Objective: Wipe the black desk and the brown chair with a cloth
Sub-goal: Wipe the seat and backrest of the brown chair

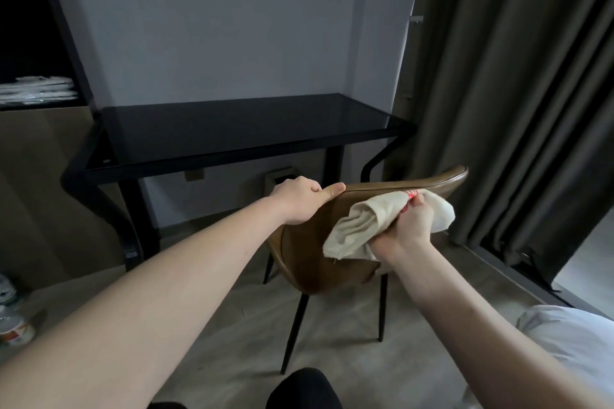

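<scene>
The brown chair (312,252) stands in front of me with its backrest toward me, on thin black legs. My left hand (299,201) grips the top left edge of the backrest, thumb along the rim. My right hand (407,226) holds a cream cloth (362,226) with a red mark and presses it against the back of the backrest, near its upper right. The black desk (232,129) with a glossy top stands behind the chair against the grey wall.
Dark grey curtains (518,93) hang at the right, close to the chair. A dark shelf unit (40,90) with folded white items stands at the left. Cans and bottles (13,325) sit on the floor at the lower left. A small bin (279,176) sits under the desk.
</scene>
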Tool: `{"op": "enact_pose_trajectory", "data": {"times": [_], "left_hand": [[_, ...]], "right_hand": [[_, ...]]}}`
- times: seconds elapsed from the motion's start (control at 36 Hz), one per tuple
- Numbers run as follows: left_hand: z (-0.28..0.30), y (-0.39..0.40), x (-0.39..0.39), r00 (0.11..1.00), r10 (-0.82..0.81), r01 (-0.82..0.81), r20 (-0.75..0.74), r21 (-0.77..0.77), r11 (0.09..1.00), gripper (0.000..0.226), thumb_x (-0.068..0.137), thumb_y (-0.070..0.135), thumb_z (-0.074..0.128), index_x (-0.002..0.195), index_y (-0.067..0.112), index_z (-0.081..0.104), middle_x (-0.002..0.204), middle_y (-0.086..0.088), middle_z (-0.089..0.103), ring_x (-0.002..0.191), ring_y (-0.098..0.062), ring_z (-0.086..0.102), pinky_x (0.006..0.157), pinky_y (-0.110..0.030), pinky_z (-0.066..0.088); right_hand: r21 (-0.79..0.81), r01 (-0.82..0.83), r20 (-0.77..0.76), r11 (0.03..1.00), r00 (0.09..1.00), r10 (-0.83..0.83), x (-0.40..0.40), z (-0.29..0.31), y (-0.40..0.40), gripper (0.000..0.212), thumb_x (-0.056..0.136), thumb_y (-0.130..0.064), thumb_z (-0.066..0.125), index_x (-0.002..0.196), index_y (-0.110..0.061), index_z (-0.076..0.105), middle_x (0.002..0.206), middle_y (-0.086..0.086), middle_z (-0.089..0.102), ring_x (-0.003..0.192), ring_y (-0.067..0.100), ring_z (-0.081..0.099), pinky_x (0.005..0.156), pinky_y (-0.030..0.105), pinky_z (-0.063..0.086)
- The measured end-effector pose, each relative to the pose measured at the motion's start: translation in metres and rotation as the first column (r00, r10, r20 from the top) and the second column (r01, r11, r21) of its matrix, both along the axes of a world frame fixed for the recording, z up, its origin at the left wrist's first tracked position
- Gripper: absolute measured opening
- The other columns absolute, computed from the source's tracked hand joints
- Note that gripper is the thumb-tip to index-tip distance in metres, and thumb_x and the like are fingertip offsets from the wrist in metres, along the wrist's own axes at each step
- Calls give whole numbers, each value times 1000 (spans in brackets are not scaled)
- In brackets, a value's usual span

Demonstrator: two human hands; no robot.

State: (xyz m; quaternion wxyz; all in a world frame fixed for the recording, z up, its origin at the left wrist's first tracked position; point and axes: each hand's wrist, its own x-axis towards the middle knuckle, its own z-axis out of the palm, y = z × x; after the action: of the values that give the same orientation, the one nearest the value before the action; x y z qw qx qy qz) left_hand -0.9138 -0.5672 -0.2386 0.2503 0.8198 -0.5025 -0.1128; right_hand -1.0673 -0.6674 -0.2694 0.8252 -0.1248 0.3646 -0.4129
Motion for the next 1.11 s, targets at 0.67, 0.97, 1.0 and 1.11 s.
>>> {"op": "enact_pose_trajectory", "data": {"times": [0.67, 0.97, 1.0, 1.11], "left_hand": [[-14, -14, 14, 1000, 8, -7, 16, -63, 998, 68, 87, 81, 35, 66, 18, 49, 50, 9, 42, 57, -13, 49, 61, -31, 36], [-9, -7, -2, 999, 17, -18, -33, -48, 999, 67, 92, 76, 33, 73, 15, 53, 62, 2, 50, 66, -18, 55, 63, -31, 38], [-9, -6, -3, 999, 24, -26, -45, -44, 999, 70, 92, 76, 33, 78, 13, 58, 63, 1, 52, 67, -18, 56, 63, -30, 39], [-2, -1, -6, 995, 38, -37, -88, 13, 999, 76, 90, 80, 30, 91, 13, 67, 73, 0, 59, 78, -19, 63, 73, -33, 47]], "right_hand": [[289, -8, -233, 957, 969, 78, 48, -181, -16, 36, 97, -48, 47, 105, -16, 62, 94, 5, 62, 90, 27, 60, 107, 42, 44], [-62, 45, -244, 997, 968, -59, -21, -59, -78, 55, 91, -61, 52, 119, -17, 68, 116, 7, 71, 108, 30, 64, 107, 49, 44], [-90, 29, -222, 996, 974, -48, -27, -43, -80, 55, 92, -63, 50, 117, -18, 69, 115, 7, 71, 107, 30, 64, 106, 49, 44], [-205, 7, -166, 979, 985, -42, -47, 4, -78, 47, 94, -55, 54, 120, -18, 68, 117, 3, 70, 108, 23, 64, 102, 44, 48]]}}
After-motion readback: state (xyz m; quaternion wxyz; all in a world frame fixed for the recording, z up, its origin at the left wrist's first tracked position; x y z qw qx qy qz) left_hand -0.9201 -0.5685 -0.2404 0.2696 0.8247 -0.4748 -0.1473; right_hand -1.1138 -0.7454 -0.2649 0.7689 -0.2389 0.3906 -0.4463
